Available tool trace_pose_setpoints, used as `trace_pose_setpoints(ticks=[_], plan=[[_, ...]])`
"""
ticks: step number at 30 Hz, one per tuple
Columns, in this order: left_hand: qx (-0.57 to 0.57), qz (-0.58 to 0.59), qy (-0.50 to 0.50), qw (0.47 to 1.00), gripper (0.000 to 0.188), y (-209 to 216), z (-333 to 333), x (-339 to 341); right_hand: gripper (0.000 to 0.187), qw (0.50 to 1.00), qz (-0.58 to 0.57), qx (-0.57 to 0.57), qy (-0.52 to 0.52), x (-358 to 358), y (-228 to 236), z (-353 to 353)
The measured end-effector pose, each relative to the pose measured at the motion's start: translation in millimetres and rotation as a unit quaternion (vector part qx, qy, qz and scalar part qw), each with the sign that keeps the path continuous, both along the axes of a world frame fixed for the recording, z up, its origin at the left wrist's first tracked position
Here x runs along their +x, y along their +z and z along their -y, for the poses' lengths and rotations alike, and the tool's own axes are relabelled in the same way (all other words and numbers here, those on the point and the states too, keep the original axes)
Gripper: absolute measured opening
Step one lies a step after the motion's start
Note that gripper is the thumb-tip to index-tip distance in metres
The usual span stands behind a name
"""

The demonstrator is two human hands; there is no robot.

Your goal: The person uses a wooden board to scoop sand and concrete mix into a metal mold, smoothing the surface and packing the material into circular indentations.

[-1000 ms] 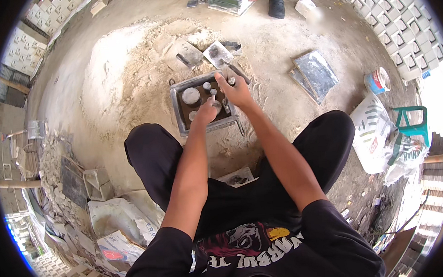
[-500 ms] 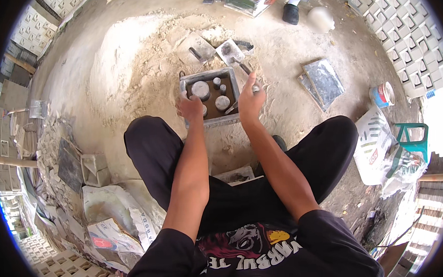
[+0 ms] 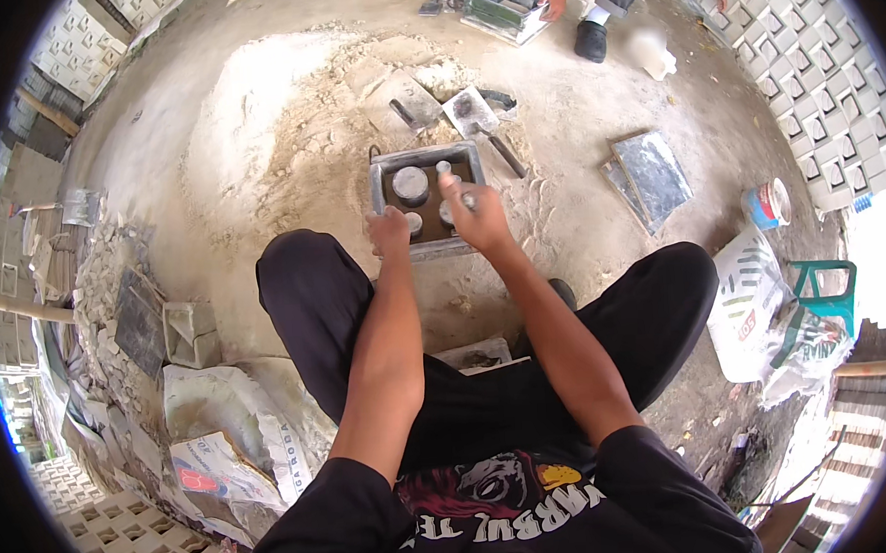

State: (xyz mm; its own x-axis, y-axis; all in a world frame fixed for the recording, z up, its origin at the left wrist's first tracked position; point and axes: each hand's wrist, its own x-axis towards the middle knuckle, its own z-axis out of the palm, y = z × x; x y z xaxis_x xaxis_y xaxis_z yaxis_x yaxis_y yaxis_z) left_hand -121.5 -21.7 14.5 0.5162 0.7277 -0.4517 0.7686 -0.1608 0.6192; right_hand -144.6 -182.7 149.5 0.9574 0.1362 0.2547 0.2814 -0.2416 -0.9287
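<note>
A grey rectangular box frame lies on the sandy ground in front of me, with brown sand inside it. Several round grey cylinders stand in that sand, the largest cylinder toward the left. My left hand is closed at the near left corner of the frame, its fingers curled at the wall beside a small cylinder. Over the right part of the box is my right hand, closed on a small hand tool that its fingers mostly hide. Thumb and knuckles cover some of the cylinders there.
Just beyond the frame, a trowel and a flat grey plate with a handle lie on loose sand. Dark flat boards and a bucket are to the right. At the far side, another person's hand touches a similar frame.
My right hand has moved left from beside the frame to over its cylinders. My left hand has slid nearer to me along the left wall. The whole view has shifted slightly.
</note>
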Motion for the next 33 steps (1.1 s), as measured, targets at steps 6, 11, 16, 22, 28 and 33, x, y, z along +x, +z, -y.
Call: trace_pose_setpoints(ticks=[6,11,16,22,28,33], plan=[[0.037,0.103,-0.058,0.992,0.056,-19,-9,-10,0.052,0.982,0.035,0.043,-0.182,-3,-13,-17],[0.070,0.144,-0.096,0.983,0.056,-27,-24,-19,0.047,0.980,-0.019,0.086,-0.181,5,10,-14],[0.105,0.169,-0.091,0.976,0.056,-35,-19,-12,0.043,0.989,0.022,0.114,-0.090,-10,-10,-28],[0.070,0.093,-0.197,0.973,0.054,-7,-5,-7,0.043,0.986,0.070,0.087,-0.124,10,-24,-28],[0.058,0.066,-0.172,0.981,0.049,-2,-24,-12,0.058,0.907,-0.169,0.261,-0.283,44,28,-4],[0.106,0.041,-0.181,0.977,0.050,-8,-32,-12,0.070,0.866,-0.182,0.344,-0.313,64,54,-11]])
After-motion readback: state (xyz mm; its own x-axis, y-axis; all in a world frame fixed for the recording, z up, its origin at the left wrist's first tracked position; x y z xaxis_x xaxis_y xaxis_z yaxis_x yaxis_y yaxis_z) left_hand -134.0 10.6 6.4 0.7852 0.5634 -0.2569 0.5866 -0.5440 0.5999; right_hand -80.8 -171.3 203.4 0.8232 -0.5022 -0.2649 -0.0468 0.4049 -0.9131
